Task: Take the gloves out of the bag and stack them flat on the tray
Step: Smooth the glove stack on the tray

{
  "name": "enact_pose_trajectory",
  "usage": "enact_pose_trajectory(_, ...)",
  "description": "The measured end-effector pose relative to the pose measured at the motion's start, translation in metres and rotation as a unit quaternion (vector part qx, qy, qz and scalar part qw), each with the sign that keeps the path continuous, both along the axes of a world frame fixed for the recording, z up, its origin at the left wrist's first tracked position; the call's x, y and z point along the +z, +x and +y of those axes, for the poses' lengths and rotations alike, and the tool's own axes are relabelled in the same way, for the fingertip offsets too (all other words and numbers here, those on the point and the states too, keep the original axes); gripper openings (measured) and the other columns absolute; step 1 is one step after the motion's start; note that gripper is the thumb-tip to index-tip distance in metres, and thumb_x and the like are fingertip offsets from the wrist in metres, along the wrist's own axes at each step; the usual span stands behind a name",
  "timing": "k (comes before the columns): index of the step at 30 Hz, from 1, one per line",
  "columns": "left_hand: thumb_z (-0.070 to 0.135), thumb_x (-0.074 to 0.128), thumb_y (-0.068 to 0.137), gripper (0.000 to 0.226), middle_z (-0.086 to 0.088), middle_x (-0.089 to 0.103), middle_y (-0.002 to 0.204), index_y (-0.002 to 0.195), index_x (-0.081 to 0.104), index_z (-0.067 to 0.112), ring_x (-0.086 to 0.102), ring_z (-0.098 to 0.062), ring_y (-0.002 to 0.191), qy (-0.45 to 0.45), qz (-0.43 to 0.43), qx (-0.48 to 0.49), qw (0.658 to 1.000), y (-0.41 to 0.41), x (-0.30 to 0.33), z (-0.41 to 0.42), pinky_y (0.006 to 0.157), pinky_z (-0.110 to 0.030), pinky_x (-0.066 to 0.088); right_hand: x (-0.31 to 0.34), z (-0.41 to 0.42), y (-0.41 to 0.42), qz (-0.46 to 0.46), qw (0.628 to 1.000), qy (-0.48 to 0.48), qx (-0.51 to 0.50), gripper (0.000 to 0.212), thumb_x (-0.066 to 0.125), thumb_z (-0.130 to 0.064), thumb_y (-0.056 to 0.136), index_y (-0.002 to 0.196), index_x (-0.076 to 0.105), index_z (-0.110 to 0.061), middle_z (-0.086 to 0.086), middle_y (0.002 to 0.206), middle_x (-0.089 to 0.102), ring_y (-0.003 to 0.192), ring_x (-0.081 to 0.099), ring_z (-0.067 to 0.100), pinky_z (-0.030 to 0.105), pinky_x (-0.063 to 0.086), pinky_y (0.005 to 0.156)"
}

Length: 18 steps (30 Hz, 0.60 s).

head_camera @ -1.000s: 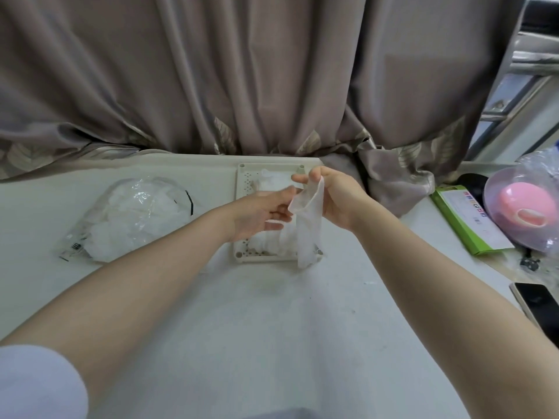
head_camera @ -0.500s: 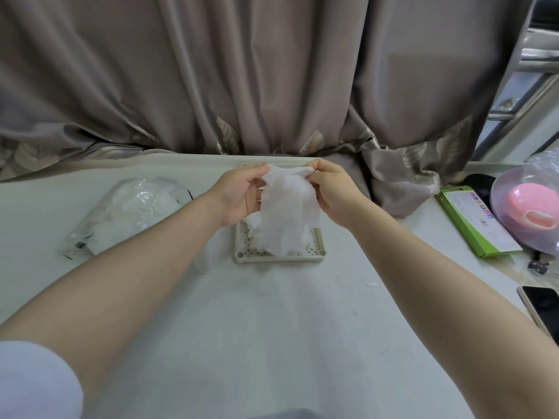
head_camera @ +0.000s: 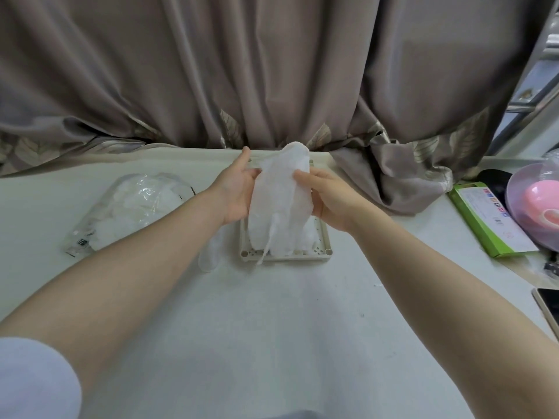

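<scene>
A thin, translucent white glove (head_camera: 279,201) hangs spread between both hands, just above the beige perforated tray (head_camera: 325,237). My left hand (head_camera: 236,193) holds its left edge, and my right hand (head_camera: 328,199) pinches its right edge with thumb on top. The glove's lower fingers dangle onto other white gloves (head_camera: 308,235) lying in the tray. The clear plastic bag (head_camera: 133,207) with more gloves inside lies on the table to the left. Another glove (head_camera: 210,252) hangs off the tray's left side, partly under my left forearm.
A brown-grey curtain (head_camera: 272,71) hangs along the table's far edge and bunches at the right. A green box (head_camera: 490,219), a clear bag with a pink object (head_camera: 538,207) and a phone (head_camera: 549,306) lie at the right edge.
The glove hung folded from my right hand; both hands have since taken it, spread it open and raised its top edge over the tray.
</scene>
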<state>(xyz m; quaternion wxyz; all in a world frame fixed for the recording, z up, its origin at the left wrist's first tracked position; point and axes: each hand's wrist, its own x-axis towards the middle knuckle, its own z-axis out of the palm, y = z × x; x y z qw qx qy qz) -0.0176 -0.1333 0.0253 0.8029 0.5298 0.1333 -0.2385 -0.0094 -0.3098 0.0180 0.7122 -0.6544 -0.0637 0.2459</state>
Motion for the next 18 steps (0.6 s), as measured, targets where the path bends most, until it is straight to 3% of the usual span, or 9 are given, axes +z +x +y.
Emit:
enact_pose_trajectory(2, 0.072, 0.02, 0.088, 0.081, -0.01, 0.07, 0.105, 0.111, 0.065, 0.008, 0.066, -0.026, 0.097, -0.012, 0.005, -0.04, 0.999, 0.0, -0.008, 0.004, 0.082, -0.039, 0.051, -0.004, 0.001, 0.006, 0.01, 0.999, -0.005, -0.031, 0.023, 0.044, -0.022, 0.101, 0.111, 0.059, -0.007, 0.005, 0.092, 0.068, 0.08, 0.065, 0.018, 0.03, 0.052, 0.069)
enact_pose_trajectory(4, 0.068, 0.03, 0.088, 0.071, -0.007, 0.068, 0.103, 0.11, 0.064, 0.01, 0.066, -0.023, 0.095, 0.009, -0.001, -0.058, 0.998, 0.0, -0.017, 0.007, 0.081, -0.038, 0.053, -0.011, 0.002, 0.012, 0.03, 0.998, -0.018, -0.06, 0.021, 0.041, -0.022, 0.102, 0.109, 0.057, -0.01, 0.004, 0.09, 0.067, 0.078, 0.064, 0.017, 0.028, 0.054, 0.066)
enact_pose_trajectory(7, 0.028, 0.049, 0.095, 0.025, -0.006, 0.067, 0.098, 0.107, 0.06, 0.009, 0.067, -0.015, 0.082, 0.045, -0.028, -0.054, 0.997, 0.002, -0.033, 0.007, 0.073, -0.03, 0.057, -0.025, 0.002, 0.023, 0.056, 0.994, -0.037, -0.081, 0.021, 0.037, -0.019, 0.103, 0.115, 0.052, -0.01, 0.005, 0.094, 0.065, 0.08, 0.064, 0.016, 0.024, 0.053, 0.058)
enact_pose_trajectory(9, 0.007, 0.051, 0.094, 0.008, -0.005, 0.066, 0.091, 0.099, 0.056, 0.01, 0.067, -0.013, 0.074, 0.085, -0.031, -0.024, 0.996, 0.01, -0.043, 0.007, 0.066, -0.024, 0.057, -0.036, 0.004, 0.034, 0.06, 0.991, -0.078, -0.087, 0.023, 0.037, -0.016, 0.103, 0.12, 0.051, -0.011, 0.008, 0.103, 0.065, 0.087, 0.065, 0.02, 0.027, 0.056, 0.061)
enact_pose_trajectory(11, 0.001, 0.053, 0.092, 0.015, -0.007, 0.062, 0.092, 0.1, 0.049, 0.014, 0.063, -0.013, 0.072, 0.167, -0.041, -0.014, 0.985, 0.02, -0.053, 0.007, 0.059, -0.02, 0.053, -0.047, 0.005, 0.046, 0.048, 0.986, -0.138, -0.083, 0.029, 0.038, -0.013, 0.101, 0.128, 0.049, -0.016, 0.01, 0.114, 0.064, 0.097, 0.065, 0.025, 0.034, 0.057, 0.071)
enact_pose_trajectory(13, -0.004, 0.051, 0.091, 0.025, -0.008, 0.058, 0.093, 0.104, 0.045, 0.018, 0.058, -0.013, 0.067, 0.229, -0.073, -0.013, 0.97, 0.03, -0.062, 0.008, 0.053, -0.018, 0.047, -0.054, 0.006, 0.056, 0.031, 0.981, -0.183, -0.06, 0.035, 0.036, -0.01, 0.099, 0.13, 0.048, -0.022, 0.007, 0.112, 0.064, 0.093, 0.065, 0.022, 0.03, 0.055, 0.063)
enact_pose_trajectory(16, -0.014, 0.036, 0.09, 0.038, -0.004, 0.06, 0.087, 0.094, 0.057, 0.017, 0.06, -0.006, 0.057, 0.257, -0.121, -0.037, 0.958, 0.046, -0.072, 0.01, 0.049, -0.016, 0.047, -0.064, 0.006, 0.072, 0.021, 0.98, -0.197, -0.031, 0.046, 0.033, -0.004, 0.099, 0.137, 0.044, -0.027, 0.003, 0.115, 0.061, 0.096, 0.062, 0.019, 0.026, 0.055, 0.065)
enact_pose_trajectory(18, -0.01, 0.034, 0.093, 0.039, -0.002, 0.061, 0.097, 0.101, 0.065, 0.012, 0.063, -0.009, 0.069, 0.301, -0.123, -0.073, 0.943, 0.055, -0.076, 0.01, 0.054, -0.013, 0.049, -0.071, 0.007, 0.082, 0.009, 0.978, -0.206, -0.031, 0.052, 0.034, -0.004, 0.099, 0.144, 0.035, -0.03, 0.005, 0.129, 0.055, 0.108, 0.058, 0.022, 0.03, 0.054, 0.08)
